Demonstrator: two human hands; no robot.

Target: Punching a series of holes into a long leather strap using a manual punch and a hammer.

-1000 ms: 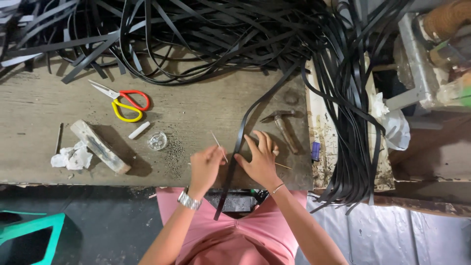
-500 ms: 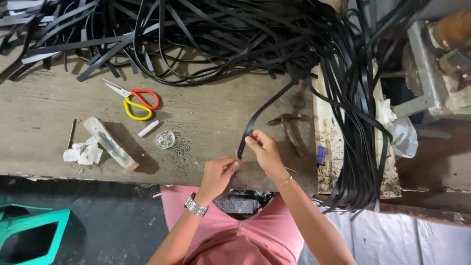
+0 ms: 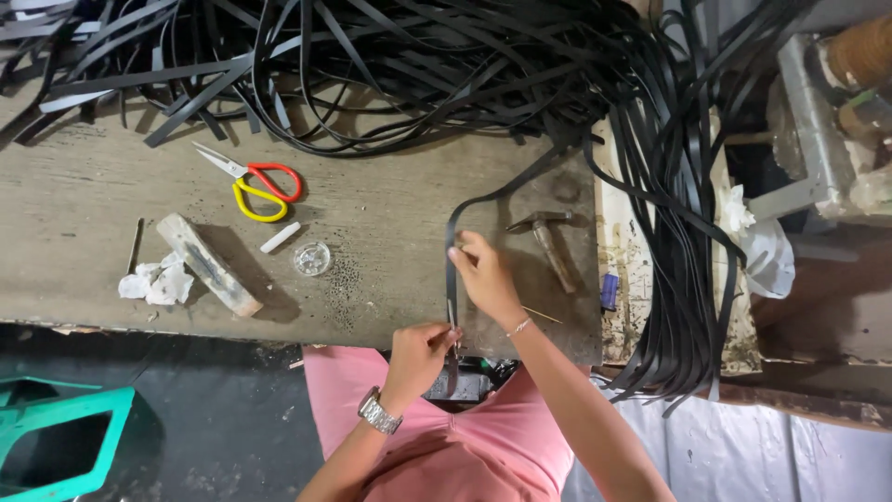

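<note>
Black strap (image 3: 450, 260): a single flat band drawn out of the tangled heap of black strips (image 3: 418, 65) at the far side of the table (image 3: 84, 232), curving down to the near edge, where it is held at two places. The right hand (image 3: 483, 274) is seen with its fingers closed on the strap part-way along its upright run; the left hand (image 3: 420, 349), with a metal wristwatch (image 3: 379, 412) on its wrist, is pinched on the lower end at the table's near edge, just above a dark object in the lap that cannot be identified. Compared with half a second before, the right hand has been moved farther from the body, so that a longer straight section of strap is stretched between the two hands; the left hand has stayed near the edge. One second before, both hands were close together on the table.

Lying untouched: a hammer (image 3: 550, 244) just right of the right hand; red-and-yellow scissors (image 3: 255, 181), a small white stick (image 3: 280, 237), a round clear dish (image 3: 312, 258), a wooden block (image 3: 206, 264) and crumpled white paper (image 3: 153, 284) to the left, all unchanged in position.
</note>
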